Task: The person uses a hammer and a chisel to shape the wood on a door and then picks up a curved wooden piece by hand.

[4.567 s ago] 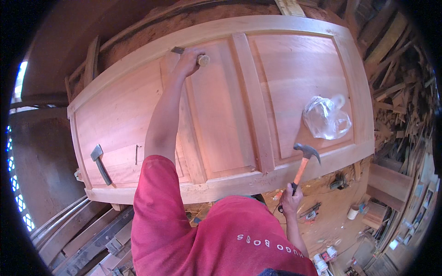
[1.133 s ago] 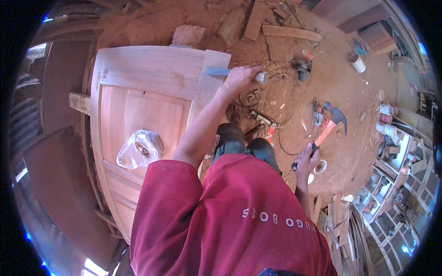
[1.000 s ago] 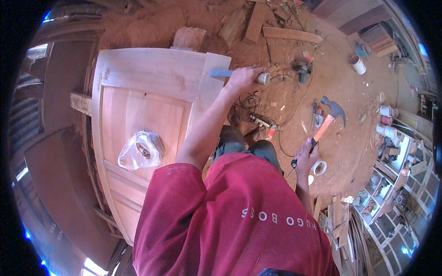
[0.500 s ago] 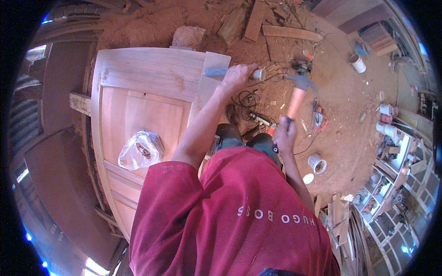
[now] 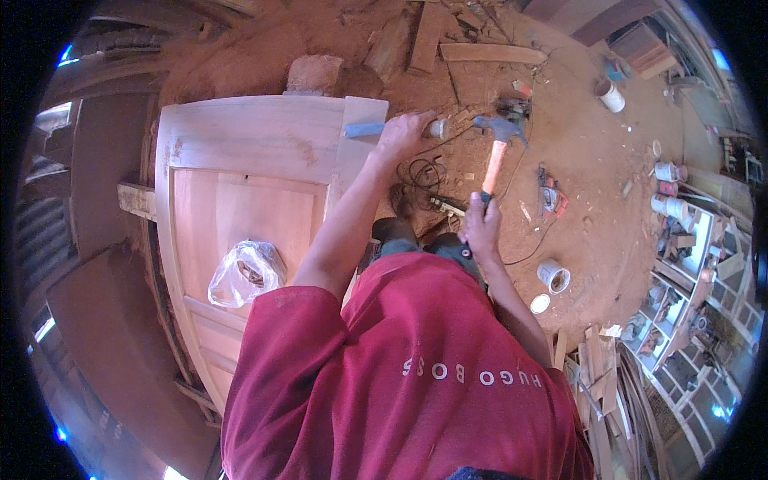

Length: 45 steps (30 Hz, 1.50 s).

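Observation:
My left hand [image 5: 404, 138] is wrapped round the handle of a chisel [image 5: 365, 130], whose flat blue blade points left over the corner of a pale wooden door [image 5: 256, 132]. The pale butt of its handle sticks out on the right of my fist. I cannot tell whether the cutting edge touches the wood. In my right hand [image 5: 482, 226] is a claw hammer [image 5: 495, 162] with an orange and black handle, held upright. Its dark head is to the right of the chisel's butt, apart from it.
A clear plastic bag [image 5: 248, 274] with small things inside lies on the door panel. Around me on the dirt floor are a coiled cable [image 5: 426, 172], a red power tool [image 5: 552, 200], a white bucket [image 5: 554, 276] and wood offcuts [image 5: 492, 54]. Shelves [image 5: 680, 280] stand at the right.
The hammer and my right hand have moved left, bringing the hammer's head closer to the chisel's butt. My left hand keeps its hold, and the whole view has shifted slightly.

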Available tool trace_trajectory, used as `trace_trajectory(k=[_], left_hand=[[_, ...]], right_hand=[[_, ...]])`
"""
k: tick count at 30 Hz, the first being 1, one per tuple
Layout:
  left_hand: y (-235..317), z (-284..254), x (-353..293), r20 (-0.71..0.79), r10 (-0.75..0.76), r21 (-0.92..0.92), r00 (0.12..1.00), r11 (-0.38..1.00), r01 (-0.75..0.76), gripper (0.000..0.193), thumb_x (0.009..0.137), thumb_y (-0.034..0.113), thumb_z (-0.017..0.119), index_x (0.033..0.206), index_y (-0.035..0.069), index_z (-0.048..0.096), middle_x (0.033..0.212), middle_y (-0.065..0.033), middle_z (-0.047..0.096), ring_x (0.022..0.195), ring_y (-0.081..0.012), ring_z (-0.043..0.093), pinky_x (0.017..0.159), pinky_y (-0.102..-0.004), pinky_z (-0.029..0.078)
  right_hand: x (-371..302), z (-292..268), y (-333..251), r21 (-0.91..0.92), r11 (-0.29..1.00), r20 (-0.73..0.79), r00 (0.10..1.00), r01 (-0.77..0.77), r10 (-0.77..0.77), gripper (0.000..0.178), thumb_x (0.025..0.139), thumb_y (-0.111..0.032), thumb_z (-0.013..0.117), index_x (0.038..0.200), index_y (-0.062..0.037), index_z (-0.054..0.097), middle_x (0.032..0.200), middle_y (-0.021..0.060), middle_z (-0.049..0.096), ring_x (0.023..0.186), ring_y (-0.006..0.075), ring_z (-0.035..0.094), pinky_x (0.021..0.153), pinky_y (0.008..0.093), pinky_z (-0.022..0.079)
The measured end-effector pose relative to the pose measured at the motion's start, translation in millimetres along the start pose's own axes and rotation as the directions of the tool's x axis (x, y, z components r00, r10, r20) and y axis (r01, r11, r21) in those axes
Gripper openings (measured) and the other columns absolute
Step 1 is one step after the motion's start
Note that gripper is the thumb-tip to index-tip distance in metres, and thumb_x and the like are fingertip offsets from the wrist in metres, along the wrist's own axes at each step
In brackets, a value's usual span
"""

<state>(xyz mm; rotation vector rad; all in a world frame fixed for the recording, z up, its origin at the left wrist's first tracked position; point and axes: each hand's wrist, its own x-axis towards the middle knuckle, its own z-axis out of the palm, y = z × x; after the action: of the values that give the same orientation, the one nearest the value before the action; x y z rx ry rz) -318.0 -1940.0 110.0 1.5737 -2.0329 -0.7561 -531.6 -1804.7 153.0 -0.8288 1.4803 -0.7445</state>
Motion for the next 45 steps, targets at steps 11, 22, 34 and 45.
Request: trace_trajectory(k=[11,22,34,45], left_hand=[[-12,3,-7,-0.001,-0.033,0.027,0.999,0.999,0.033,0.044,0.077,0.029,0.075,0.117,0.014,0.065,0.101,-0.0178,0.07,0.098,-0.0362,0.066,0.082,-0.0481,0.053],[24,24,-43,0.083,-0.006,0.009,0.997,1.0,0.005,0.043,0.078,0.018,0.069,0.12,0.012,0.061,0.102,-0.019,0.069,0.096,-0.0391,0.066,0.079,-0.0495,0.053],[11,10,-79,0.033,-0.074,-0.045,0.997,0.996,0.076,0.042,0.079,0.021,0.073,0.117,0.01,0.06,0.105,-0.019,0.067,0.098,-0.0413,0.064,0.082,-0.0492,0.052],[10,9,-79,0.045,-0.078,0.007,0.996,0.997,0.078,0.043,0.078,0.021,0.074,0.116,0.009,0.058,0.102,-0.0202,0.067,0.094,-0.0421,0.064,0.08,-0.0493,0.052]], right_hand=[[-7,-2,-6,-0.066,0.995,0.015,0.997,-0.074,0.075,0.028,0.101,-0.032,0.053,0.087,-0.0094,0.045,0.053,-0.0027,0.041,0.036,0.0092,0.039,0.031,0.0286,0.032],[-26,-30,-24,0.118,0.993,-0.073,0.997,-0.01,0.019,0.028,0.103,-0.03,0.053,0.086,-0.0111,0.041,0.053,-0.0042,0.037,0.037,0.0055,0.035,0.031,0.025,0.032],[-42,-24,-21,0.113,0.993,-0.077,0.997,0.022,-0.013,0.029,0.103,-0.03,0.053,0.084,-0.0112,0.042,0.052,-0.0049,0.036,0.037,0.0053,0.035,0.032,0.0243,0.031],[-28,-37,56,-0.343,0.933,0.101,0.992,0.11,-0.08,0.029,0.102,-0.033,0.053,0.086,-0.0093,0.045,0.055,-0.0031,0.042,0.037,0.0089,0.04,0.034,0.0276,0.033]])
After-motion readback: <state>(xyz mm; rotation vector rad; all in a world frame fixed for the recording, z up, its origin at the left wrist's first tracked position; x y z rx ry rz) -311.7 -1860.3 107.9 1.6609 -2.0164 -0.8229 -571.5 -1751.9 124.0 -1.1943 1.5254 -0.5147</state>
